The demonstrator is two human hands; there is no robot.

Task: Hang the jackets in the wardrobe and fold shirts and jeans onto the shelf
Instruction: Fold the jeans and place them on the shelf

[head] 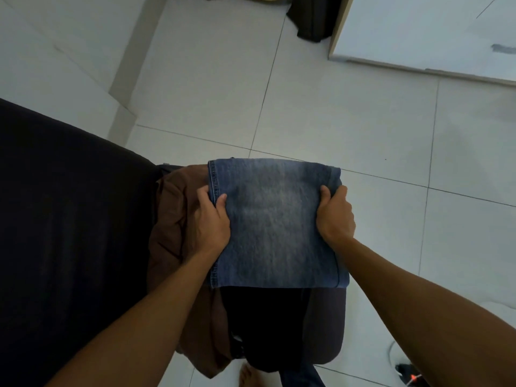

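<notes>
Folded jeans (pixel 275 224) clamped in left hand (pixel 210 219) and right hand (pixel 335 216) grip, brown garment (pixel 170 224) beneath, black sofa (pixel 69 219) left

folded jeans (pixel 275 224) on a clothes pile (pixel 178 247), bed (pixel 69 219) to its left, wardrobe door (pixel 418 32) beyond
</notes>
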